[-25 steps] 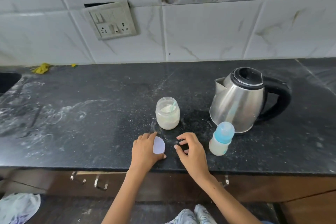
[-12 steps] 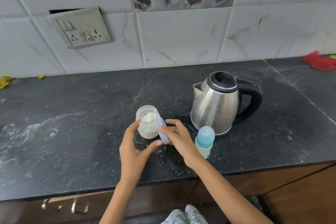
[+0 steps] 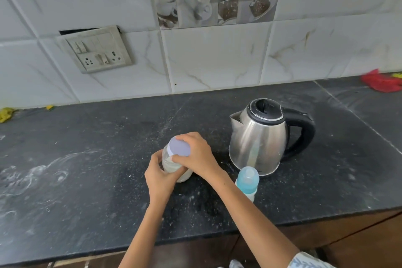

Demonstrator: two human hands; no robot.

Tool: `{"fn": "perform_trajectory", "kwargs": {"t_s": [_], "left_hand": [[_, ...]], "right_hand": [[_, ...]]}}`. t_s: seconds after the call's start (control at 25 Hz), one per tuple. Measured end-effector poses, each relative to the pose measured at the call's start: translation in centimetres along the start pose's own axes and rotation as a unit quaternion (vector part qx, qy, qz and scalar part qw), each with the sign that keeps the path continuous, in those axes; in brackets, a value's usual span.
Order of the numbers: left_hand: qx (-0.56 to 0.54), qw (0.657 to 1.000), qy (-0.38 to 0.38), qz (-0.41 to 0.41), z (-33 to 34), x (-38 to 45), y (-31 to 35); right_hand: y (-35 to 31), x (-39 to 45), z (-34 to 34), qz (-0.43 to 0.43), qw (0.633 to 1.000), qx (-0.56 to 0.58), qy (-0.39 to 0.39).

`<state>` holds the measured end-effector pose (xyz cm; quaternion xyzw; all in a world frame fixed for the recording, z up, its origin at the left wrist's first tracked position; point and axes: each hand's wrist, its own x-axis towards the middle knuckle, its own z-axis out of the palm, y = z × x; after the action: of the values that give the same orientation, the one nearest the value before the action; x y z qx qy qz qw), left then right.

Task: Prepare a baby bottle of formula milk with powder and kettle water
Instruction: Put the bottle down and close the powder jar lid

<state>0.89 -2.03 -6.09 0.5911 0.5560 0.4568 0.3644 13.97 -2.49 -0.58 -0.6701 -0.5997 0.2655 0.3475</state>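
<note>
Powder jar (image 3: pixel 174 166), no legible label, lid (image 3: pixel 179 146) under right hand (image 3: pixel 196 154)

lid (image 3: pixel 179 146) lavender | kettle (image 3: pixel 258 139) silver, black | bottle cap (image 3: pixel 248 179) blue

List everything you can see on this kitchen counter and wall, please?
powder jar: one, clear glass, white contents, counter centre
lid: one, pale lilac, on the jar's mouth
kettle: one, steel with black handle, right of the jar
baby bottle: one, blue cap, before the kettle
switch plate: one, grey, on the wall
red cloth: one, far right
yellow scrap: one, far left
left hand: grips the jar
right hand: holds the lid
</note>
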Motion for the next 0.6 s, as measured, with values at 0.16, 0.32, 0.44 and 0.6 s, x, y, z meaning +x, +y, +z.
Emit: {"fn": "perform_trajectory", "kwargs": {"t_s": [0.16,0.32,0.44,0.6], "left_hand": [[-0.011,1.0,-0.008,-0.006,-0.4,0.1,-0.2],[-0.02,1.0,-0.008,-0.019,-0.4,0.2,-0.8],[-0.019,0.999,-0.01,-0.024,-0.4,0.3,-1.0],[-0.03,0.999,-0.006,-0.023,-0.2,0.2,-0.9]], "right_hand": [[-0.3,0.4,0.5,-0.022,0.997,-0.044,-0.06],[-1.2,0.8,0.3,-0.05,0.988,-0.088,-0.113],[-1.6,1.5,-0.5,-0.061,0.98,-0.103,-0.156],[-2.3,1.1,1.0,-0.017,0.977,-0.201,-0.065]]}}
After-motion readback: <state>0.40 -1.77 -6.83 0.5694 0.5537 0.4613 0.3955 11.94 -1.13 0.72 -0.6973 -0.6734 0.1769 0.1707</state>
